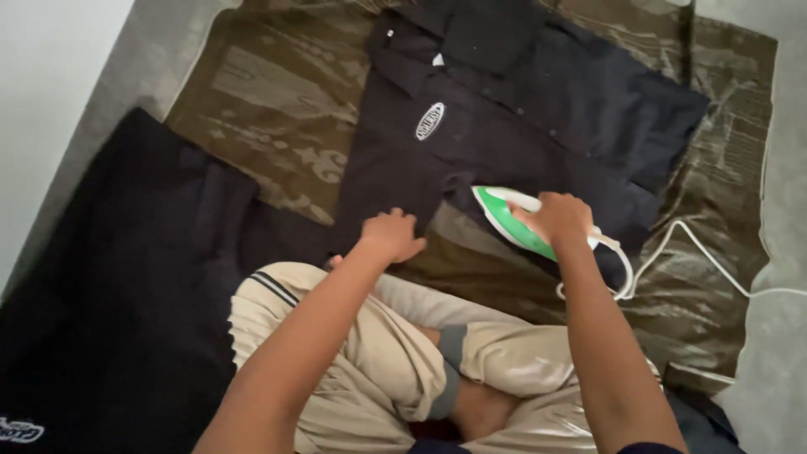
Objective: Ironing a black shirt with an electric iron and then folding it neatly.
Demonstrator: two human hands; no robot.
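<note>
**A:** What fills my view, biggest first?

**B:** I see a brown patterned cloth point(277, 101) spread over the grey floor point(786, 353), running from nine o'clock round to three. A second dark garment point(126, 277) lies folded at eight o'clock, overlapping the cloth's edge. On the cloth, from the centre up to twelve o'clock, lies a black collared shirt point(504, 126), flat, with a white oval patch on its chest.

**A:** And nearer in?

**B:** My crossed legs in beige trousers point(361, 361) sit at six o'clock, touching the cloth's near edge.

**A:** Where is the iron?

**B:** The green and white iron point(504, 217) rests sole-down on the shirt's lower part, just right of centre, its tip pointing toward ten o'clock. Its white cord point(714, 252) trails off toward three o'clock across the cloth.

**A:** Hands?

**B:** My right hand point(556, 219) is on top of the iron, fingers wrapped around its handle. My left hand point(392, 235) lies just left of centre, at the shirt's hem, fingers curled down onto the fabric, pressing on it; I cannot tell whether they pinch it. The two hands are near each other, with the iron's tip between them.
</note>
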